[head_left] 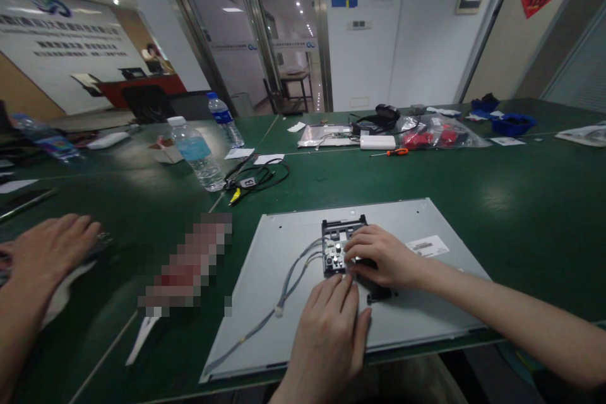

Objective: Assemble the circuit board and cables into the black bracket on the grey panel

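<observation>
A grey metal panel (293, 252) lies flat on the green table, near its front edge. At the panel's middle sits a black bracket (341, 227) with a small circuit board (334, 256). Grey cables (288, 278) run from the board down to the left. My right hand (386, 257) reaches in from the right, its fingers curled over the bracket's lower part and its fingertips on the board. My left hand (329, 331) lies flat on the panel just below, fingers stretched out together, tips touching the bracket's lower edge.
Another person's hand (45, 252) rests on the table at far left. Behind stand water bottles (199, 151), a black cable bundle (255, 177), an orange screwdriver (395, 152), a bag of red parts (435, 132) and blue trays (514, 121). A pixelated patch (189, 265) covers something left of the panel.
</observation>
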A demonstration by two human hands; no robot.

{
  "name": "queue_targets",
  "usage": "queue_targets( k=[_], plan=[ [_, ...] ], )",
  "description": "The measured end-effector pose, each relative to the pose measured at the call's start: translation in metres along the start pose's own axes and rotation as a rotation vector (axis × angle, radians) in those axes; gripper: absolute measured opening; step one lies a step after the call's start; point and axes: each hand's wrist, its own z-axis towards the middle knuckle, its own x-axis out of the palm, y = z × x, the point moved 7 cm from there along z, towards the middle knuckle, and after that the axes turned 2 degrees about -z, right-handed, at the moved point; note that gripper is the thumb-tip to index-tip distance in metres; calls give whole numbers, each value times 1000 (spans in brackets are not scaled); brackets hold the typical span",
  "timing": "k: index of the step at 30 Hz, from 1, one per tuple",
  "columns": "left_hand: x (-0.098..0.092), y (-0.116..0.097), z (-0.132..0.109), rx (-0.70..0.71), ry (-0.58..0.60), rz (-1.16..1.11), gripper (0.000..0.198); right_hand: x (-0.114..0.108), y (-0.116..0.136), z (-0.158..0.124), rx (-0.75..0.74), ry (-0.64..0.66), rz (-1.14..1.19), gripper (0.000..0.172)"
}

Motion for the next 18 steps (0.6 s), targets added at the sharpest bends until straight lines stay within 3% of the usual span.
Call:
queue_targets(
  k=[18],
  plan=[
    [2,-2,3,20,24,-37,29,7,-9,-3,86,-23,0,12]
  ],
)
